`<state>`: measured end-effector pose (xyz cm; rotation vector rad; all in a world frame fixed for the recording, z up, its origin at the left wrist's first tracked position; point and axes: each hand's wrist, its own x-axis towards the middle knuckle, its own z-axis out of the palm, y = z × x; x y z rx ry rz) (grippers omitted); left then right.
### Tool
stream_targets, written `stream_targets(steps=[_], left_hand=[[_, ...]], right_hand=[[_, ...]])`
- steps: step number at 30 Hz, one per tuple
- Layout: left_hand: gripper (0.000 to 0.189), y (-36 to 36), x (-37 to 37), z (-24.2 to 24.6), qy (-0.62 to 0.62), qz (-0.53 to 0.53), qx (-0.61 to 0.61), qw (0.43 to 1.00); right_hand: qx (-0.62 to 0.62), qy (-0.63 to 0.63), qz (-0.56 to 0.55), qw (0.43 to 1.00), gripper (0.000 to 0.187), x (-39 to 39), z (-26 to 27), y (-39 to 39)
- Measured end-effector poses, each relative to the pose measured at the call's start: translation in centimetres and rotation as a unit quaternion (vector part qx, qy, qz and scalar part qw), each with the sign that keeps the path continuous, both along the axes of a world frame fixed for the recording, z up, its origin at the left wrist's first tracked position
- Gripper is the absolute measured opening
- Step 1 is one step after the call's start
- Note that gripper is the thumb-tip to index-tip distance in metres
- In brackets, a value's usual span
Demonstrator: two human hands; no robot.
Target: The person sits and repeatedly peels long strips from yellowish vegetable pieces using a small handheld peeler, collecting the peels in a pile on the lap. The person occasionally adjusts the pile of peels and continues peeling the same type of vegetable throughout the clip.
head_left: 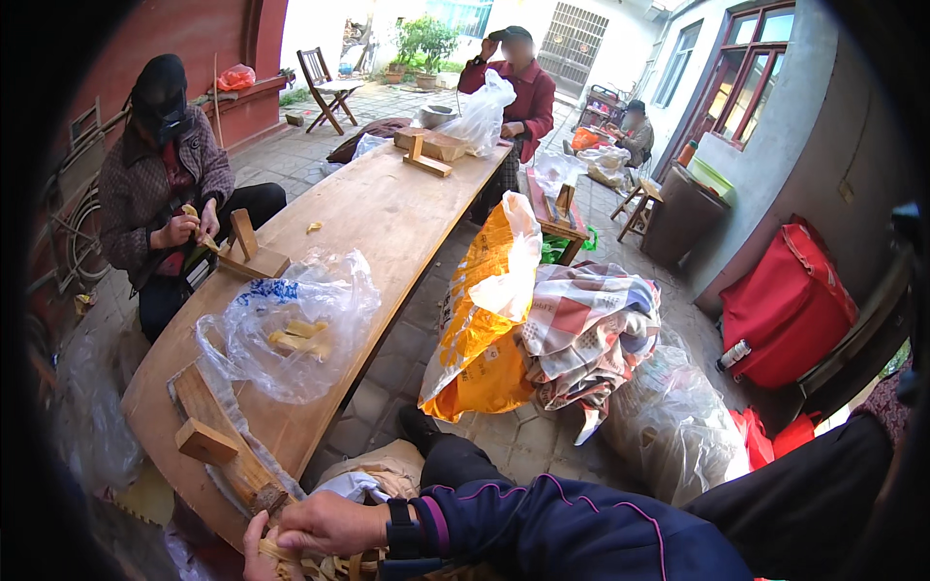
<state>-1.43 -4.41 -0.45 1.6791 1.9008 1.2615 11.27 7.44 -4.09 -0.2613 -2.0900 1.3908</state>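
My right hand [330,521] reaches in at the lower left, its fingers pinched over a bundle of pale yellow strips [275,550]. Below it, my left hand [256,546] grips the same bundle and is partly cut off by the frame's bottom. More curled strips [341,566] lie under my right wrist. Just beyond my hands, a wooden board with an upright block [207,441] rests on grey cloth [236,417] at the table's near corner. A clear plastic bag [290,363] with pale yellow pieces [301,338] sits farther up the table.
A long wooden table [349,218] runs away from me. At its left, a person [171,174] handles a yellow strip; another person [512,94] is at the far end. An orange sack [472,341], bundled patterned cloth [592,319] and a plastic bag [676,414] stand to the right.
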Motion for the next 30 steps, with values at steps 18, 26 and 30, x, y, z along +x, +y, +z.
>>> stream_targets(steps=[18, 26, 30], left_hand=[[0.04, -1.3, -3.3, -0.5, -0.321, 0.061, 0.059, 0.943], [0.02, -1.4, -2.5, -2.2, -0.539, 0.013, -0.044, 0.841], [0.008, -0.7, -2.2, -1.8, -0.501, 0.053, 0.008, 0.864]], right_hand=[[-0.575, -0.138, 0.168, 0.789, 0.049, 0.7, 2.4, 0.2], [-0.544, -0.175, 0.102, 0.814, 0.036, 0.7, 3.1, -0.5], [-0.457, -0.159, 0.004, 0.875, 0.027, 1.1, 3.8, 0.8]])
